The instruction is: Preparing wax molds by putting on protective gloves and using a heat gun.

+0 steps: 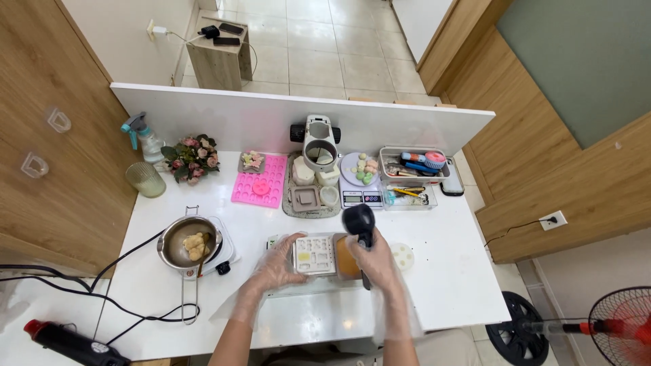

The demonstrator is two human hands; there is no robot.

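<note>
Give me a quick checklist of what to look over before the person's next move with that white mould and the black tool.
1. Left hand steadying the white mould: ok, gloved fingers rest on its left edge.
2. Right hand gripping the black tool: ok, held above the mould's right end.
3. Tool running or hot: cannot tell.
4. Mould cavities filled: cannot tell; one looks yellowish, the rest too small to judge.
5. Metal pot seated on the small hotplate: ok, lumps inside it.
6. Black cables away from the hands: ok, they lie at the table's left.
</note>
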